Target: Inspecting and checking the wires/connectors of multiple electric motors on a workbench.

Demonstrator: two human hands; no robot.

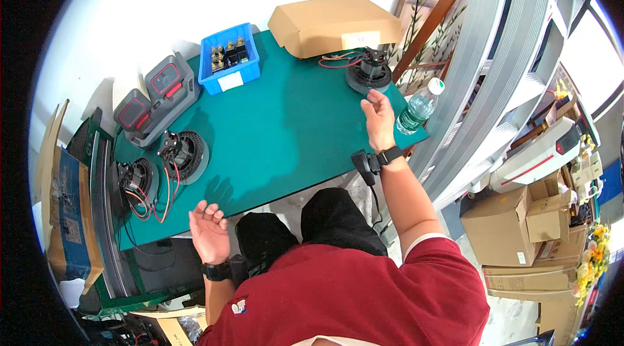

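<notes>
My right hand [379, 118] reaches over the right end of the green table, its fingers loosely bent and apart with nothing in them. Just beyond its fingertips stands a round black motor-like part [368, 77] with red and black wires; I cannot tell whether they touch. A clear water bottle [417, 109] with a white cap stands to the right of that hand. By the near edge of the table, my left hand [209, 232] is raised palm up, fingers slightly curled and empty. Two similar wired parts, one [184, 156] farther in and another [139, 180] at the left edge, lie beyond it.
A blue bin [255, 69] with small black and brass-coloured pieces and a brown carton [325, 21] stand along the back of the table [286, 125]. A grey case [170, 104] with red trim sits at the left. Metal ladder rails [481, 66] rise at the right; cartons [497, 222] stack behind.
</notes>
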